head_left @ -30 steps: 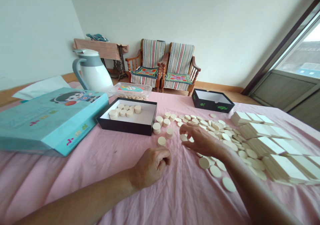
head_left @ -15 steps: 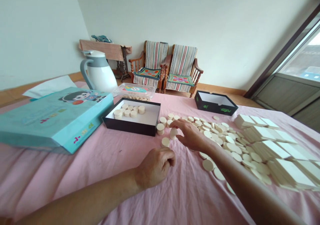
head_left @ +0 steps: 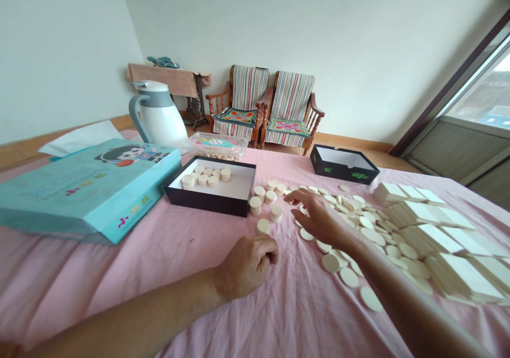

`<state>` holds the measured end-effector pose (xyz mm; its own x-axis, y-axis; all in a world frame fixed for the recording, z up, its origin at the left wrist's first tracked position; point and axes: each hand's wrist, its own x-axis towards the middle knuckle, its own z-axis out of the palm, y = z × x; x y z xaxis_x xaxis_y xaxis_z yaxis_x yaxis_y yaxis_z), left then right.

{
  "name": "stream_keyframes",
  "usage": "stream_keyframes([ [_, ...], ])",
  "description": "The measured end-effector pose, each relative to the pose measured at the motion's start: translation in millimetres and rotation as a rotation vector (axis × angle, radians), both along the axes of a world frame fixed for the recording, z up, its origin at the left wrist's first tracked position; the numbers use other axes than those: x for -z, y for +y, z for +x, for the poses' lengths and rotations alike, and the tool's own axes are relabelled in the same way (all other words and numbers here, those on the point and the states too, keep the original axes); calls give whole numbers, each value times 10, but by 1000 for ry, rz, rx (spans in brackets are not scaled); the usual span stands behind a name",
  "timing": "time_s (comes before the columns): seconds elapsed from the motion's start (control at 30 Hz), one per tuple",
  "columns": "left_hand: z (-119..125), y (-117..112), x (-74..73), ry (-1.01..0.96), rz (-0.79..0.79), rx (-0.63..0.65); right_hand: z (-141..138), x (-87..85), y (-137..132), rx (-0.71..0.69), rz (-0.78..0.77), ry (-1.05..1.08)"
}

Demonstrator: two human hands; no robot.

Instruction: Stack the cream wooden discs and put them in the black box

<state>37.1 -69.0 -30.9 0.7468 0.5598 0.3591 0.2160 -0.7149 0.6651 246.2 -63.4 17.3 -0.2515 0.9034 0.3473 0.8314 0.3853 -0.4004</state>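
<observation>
My left hand [head_left: 247, 265] rests on the pink tablecloth [head_left: 167, 262] with its fingers curled in, holding nothing that I can see. My right hand [head_left: 319, 217] hovers palm-down with spread fingers over a scatter of pale round wooden discs [head_left: 358, 225]. A few short stacks of discs [head_left: 265, 201] stand just left of its fingertips. Behind them lies an open black box [head_left: 213, 196] with several stacked discs [head_left: 205, 177] in its far left corner.
A light blue gift box [head_left: 79, 188] lies at the left, a white jug [head_left: 157, 116] and a clear plastic tub [head_left: 215, 145] behind it. A second black box [head_left: 342, 164] sits further back. Rows of pale rectangular blocks [head_left: 430, 230] line the right side. Two striped chairs [head_left: 266, 108] stand by the wall.
My right hand went left to the small stacks, where the nearest stack grew, then drew back right over the loose discs. The left hand stayed put.
</observation>
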Motion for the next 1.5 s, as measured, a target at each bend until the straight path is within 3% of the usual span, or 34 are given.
stream_keyframes([
  [0.23, -9, -4, -78, -121, 202, -158, 365, 202, -372, 202, -47, 60],
  [0.37, 8, 39, -224, -104, 249, -185, 465, 218, -459, 319, 63, 112],
  [0.57, 82, 199, -567, 162, 336, -173, 485, 255, -475, 321, 203, 156],
  [0.67, 175, 328, -643, 323, 359, -148, 522, 327, -469, 283, 246, 174],
  [0.97, 482, 627, -566, 577, 366, -69, 576, 415, -473, 259, 179, 171],
  [1.5, 594, 749, -499, 624, 370, -55, 510, 387, -481, 219, 86, 126],
])
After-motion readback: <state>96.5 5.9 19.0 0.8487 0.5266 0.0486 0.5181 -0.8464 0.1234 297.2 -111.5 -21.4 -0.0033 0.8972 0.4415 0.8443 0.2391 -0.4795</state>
